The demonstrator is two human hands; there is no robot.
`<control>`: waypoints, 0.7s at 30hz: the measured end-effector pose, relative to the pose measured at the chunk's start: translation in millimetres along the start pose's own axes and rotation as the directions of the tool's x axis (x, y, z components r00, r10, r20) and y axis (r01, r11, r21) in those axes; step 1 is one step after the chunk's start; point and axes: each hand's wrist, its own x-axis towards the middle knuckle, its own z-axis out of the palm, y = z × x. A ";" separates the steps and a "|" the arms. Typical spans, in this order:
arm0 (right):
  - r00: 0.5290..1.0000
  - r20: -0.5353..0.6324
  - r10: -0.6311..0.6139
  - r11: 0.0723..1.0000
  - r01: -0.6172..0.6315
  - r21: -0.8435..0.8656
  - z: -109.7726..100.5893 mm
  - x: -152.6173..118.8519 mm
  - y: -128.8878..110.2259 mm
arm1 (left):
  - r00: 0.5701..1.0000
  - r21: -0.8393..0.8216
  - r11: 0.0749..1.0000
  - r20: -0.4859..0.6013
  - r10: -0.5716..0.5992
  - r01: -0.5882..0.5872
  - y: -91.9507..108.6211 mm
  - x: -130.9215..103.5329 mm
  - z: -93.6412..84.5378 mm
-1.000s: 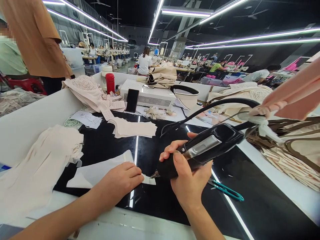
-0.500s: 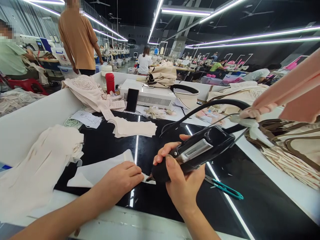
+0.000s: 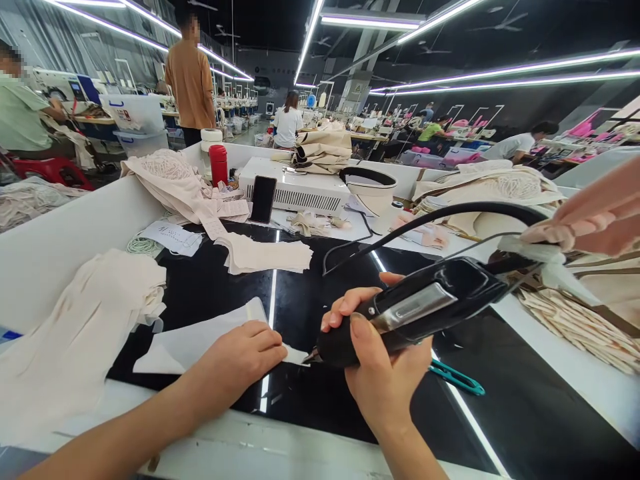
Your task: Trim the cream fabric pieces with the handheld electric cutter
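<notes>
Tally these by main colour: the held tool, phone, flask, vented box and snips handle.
Black: 2 (held tool, phone)
Red: 1 (flask)
White: 1 (vented box)
Teal: 1 (snips handle)
Total: 5

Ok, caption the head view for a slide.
Left grip on a white sheet, right grip around a corded black handheld tool, metal tip at a white edge beside the left grip.

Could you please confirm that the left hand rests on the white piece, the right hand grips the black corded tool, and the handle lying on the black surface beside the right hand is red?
Not quite: the handle on the black surface is teal, as the head view shows. The left hand does rest on the white piece, and the right hand grips the black corded tool.
</notes>
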 end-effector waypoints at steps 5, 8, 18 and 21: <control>1.000 0.006 0.005 1.000 -0.005 -0.006 -1.2 1.0 1.5 | 0.997 -0.033 0.999 -0.075 0.010 -0.013 -7.6 0.1 -0.8; 1.000 0.001 -0.015 0.999 0.015 -0.036 -7.1 8.7 5.6 | 0.992 -0.038 0.999 -0.125 -0.030 0.026 -18.0 -1.0 -3.6; 0.997 -0.075 -0.022 0.998 0.017 -0.062 -14.5 35.5 17.8 | 0.996 0.123 0.990 0.049 -0.069 0.063 -9.8 -7.1 -10.1; 0.998 -0.060 0.008 0.999 -0.011 -0.048 -9.5 31.3 15.3 | 0.963 0.088 0.977 0.174 -0.206 0.193 7.7 1.1 -24.7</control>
